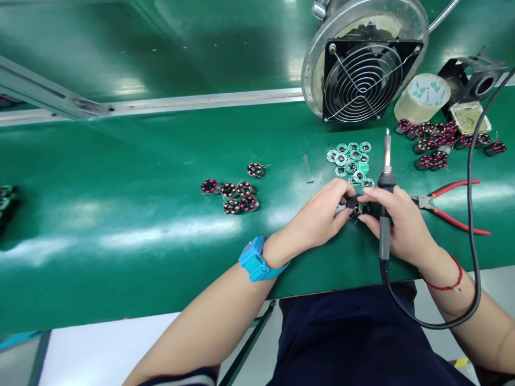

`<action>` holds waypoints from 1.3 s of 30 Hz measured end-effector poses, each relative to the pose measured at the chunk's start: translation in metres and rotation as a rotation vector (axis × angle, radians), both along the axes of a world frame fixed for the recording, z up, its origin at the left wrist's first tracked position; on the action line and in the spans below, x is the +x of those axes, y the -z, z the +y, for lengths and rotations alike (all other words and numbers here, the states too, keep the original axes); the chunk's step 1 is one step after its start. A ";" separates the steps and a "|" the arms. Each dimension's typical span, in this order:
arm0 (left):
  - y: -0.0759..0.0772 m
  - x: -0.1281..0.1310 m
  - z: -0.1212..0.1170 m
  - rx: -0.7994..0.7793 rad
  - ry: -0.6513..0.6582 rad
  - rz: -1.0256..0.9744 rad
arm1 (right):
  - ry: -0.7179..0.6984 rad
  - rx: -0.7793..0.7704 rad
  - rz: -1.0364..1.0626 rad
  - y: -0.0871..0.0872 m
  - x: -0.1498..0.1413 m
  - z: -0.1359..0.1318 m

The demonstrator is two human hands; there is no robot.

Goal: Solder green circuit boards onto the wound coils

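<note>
My left hand [324, 213], with a blue wrist strap [257, 260] behind it, pinches a small dark motor coil [352, 203] between thumb and fingers. My right hand [398, 222] has a soldering iron [385, 236] tucked against its fingers, tip pointing up and away from me. Its thumb and index finger also close on a small green round circuit board [363, 208] at the right end of the coil. My fingertips partly hide both pieces. Just beyond my hands lies a cluster of round green circuit boards [351, 159].
Several wound coils [232, 191] sit to the left, more coils [436, 140] at the back right. Red-handled cutters [453, 206] lie right of my right hand. A fan [363, 83], a tape roll [422, 99] and a soldering iron stand [475, 80] stand behind. The iron's cable [472, 214] loops over my right forearm.
</note>
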State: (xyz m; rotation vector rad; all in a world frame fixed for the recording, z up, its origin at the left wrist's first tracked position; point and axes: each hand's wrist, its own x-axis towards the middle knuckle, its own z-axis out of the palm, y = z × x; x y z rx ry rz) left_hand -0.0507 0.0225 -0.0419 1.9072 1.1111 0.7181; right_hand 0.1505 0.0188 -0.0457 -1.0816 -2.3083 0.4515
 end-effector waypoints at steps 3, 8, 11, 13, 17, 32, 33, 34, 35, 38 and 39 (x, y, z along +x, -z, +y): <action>-0.004 -0.002 0.003 0.002 0.011 -0.004 | -0.006 0.040 -0.134 -0.006 -0.001 0.000; -0.007 -0.004 0.005 0.021 0.071 -0.008 | -0.109 0.104 -0.287 -0.018 -0.003 0.005; -0.005 -0.005 0.006 0.024 0.079 -0.010 | -0.165 0.154 -0.361 -0.022 -0.002 0.008; -0.003 -0.005 0.006 0.027 0.073 -0.023 | -0.190 0.188 -0.397 -0.024 -0.002 0.009; 0.000 -0.006 0.007 0.042 0.062 -0.082 | -0.216 0.294 -0.439 -0.028 -0.004 0.009; 0.006 -0.005 0.008 -0.025 0.041 -0.122 | -0.265 0.283 -0.549 -0.049 -0.013 0.006; 0.006 -0.005 0.008 -0.024 0.041 -0.124 | -0.266 0.270 -0.547 -0.048 -0.012 0.006; 0.006 -0.005 0.008 -0.020 0.043 -0.129 | -0.268 0.253 -0.538 -0.046 -0.010 0.007; 0.005 -0.005 0.008 -0.014 0.047 -0.133 | -0.266 0.234 -0.520 -0.043 -0.008 0.007; 0.004 -0.004 0.008 -0.010 0.056 -0.147 | -0.241 0.162 -0.431 -0.030 -0.001 0.009; 0.004 -0.003 0.008 -0.016 0.053 -0.150 | -0.225 0.131 -0.396 -0.025 0.001 0.010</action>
